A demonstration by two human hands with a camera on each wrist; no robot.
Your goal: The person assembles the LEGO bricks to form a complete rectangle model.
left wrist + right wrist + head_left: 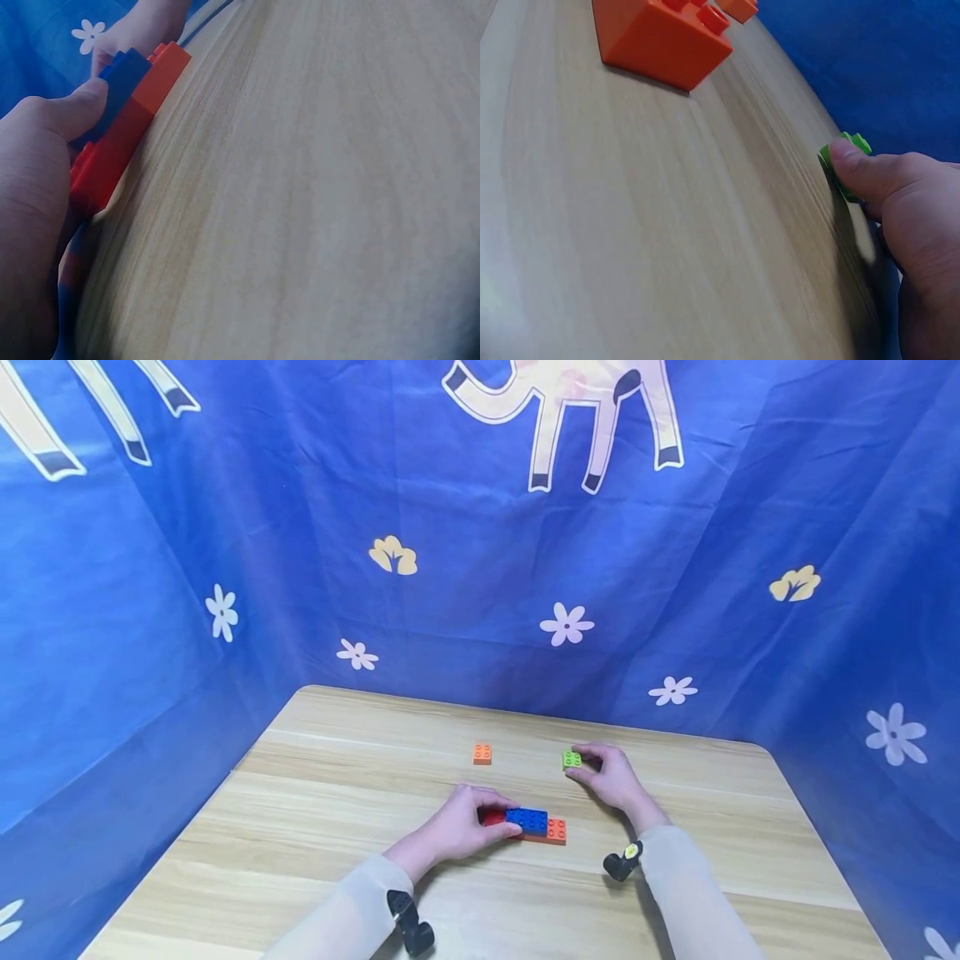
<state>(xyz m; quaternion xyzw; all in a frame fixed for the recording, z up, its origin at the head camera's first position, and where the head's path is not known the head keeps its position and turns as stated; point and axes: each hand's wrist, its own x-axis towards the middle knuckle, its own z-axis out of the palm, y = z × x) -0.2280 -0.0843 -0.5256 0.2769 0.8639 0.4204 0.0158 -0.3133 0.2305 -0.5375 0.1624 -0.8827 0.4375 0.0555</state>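
My left hand point(459, 827) grips a blue toy building brick point(528, 820) between thumb and fingers. That blue brick sits on top of a red brick point(118, 154) and an orange brick point(162, 77), which lie end to end, so it bridges the two. Part of the red one is covered by the left hand in the head view. Farther back and to the right, my right hand point(613, 778) pinches a small lime-green brick point(572, 760) with thumb and fingers, low over the table. In the right wrist view the thumb lies across the green brick point(850, 174).
Another small orange brick point(482, 754) stands alone toward the back of the wood-grain table point(337, 827), left of the green one. Blue curtains point(465, 610) with flower and animal prints surround the table's back and sides. Each wrist carries a small black camera.
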